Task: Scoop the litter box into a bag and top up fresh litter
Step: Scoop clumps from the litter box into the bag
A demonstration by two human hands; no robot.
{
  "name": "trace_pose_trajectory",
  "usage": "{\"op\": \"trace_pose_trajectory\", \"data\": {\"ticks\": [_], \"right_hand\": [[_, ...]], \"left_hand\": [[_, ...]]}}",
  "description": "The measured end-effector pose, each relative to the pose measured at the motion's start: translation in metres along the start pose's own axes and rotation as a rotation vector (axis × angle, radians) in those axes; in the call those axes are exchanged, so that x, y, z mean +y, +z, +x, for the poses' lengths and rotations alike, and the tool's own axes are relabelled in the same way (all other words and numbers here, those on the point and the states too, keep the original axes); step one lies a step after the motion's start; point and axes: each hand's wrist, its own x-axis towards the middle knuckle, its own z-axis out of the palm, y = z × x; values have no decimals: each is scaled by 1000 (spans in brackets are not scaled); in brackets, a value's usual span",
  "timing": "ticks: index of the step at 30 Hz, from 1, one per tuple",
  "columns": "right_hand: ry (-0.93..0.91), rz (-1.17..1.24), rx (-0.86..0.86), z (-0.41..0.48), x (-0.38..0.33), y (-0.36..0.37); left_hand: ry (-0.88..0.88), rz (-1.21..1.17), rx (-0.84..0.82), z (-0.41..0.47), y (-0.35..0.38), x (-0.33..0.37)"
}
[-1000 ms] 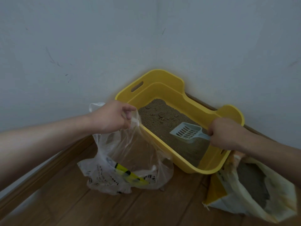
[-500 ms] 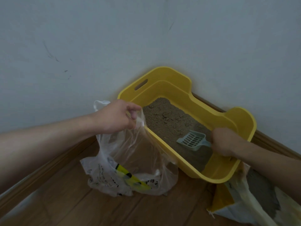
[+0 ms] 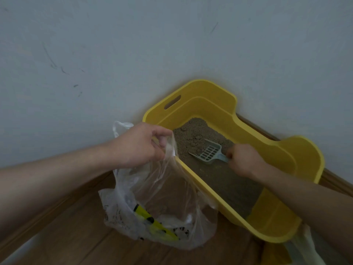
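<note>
- the thin clear bag sat on the wooden floor, with its mouth lifted against the near-left corner of the yellow litter box. if the pinch on it slackened, the mouth would likely sag shut and a scooped load would land on the floor.
- the bag's film looked slippery and it already held some rubbish, so a heavy clump dropped in could tug the rim out of the fingers.
- the pale slotted scoop lay low in the brown litter near the middle of the box, front edge toward the clumps. carried across the rim tilted or unshaken, it could shed loose grains outside the box.
- a pale sack, probably the fresh litter, showed only partly at the lower right, close under the right forearm. a careless pull back might knock it.
- the left hand had its grip clamped on a gathered fold of the bag's rim, thumb and curled fingers pressed together.
- the right hand had its grip wrapped tight round the scoop's handle, which was mostly hidden inside the fist.
</note>
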Motion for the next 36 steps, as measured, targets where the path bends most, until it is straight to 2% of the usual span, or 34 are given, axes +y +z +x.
{"op": "trace_pose_trajectory", "data": {"ticks": [14,20,36], "right_hand": [[-44,112,37,51,-61,2],[-38,102,-18,52,-65,12],[-57,199,64,32,-48,19]], "left_hand": [[19,-39,-6,4,-11,-8],[24,7,1,2,-11,-10],[18,34,22,-1,-12,-4]]}}
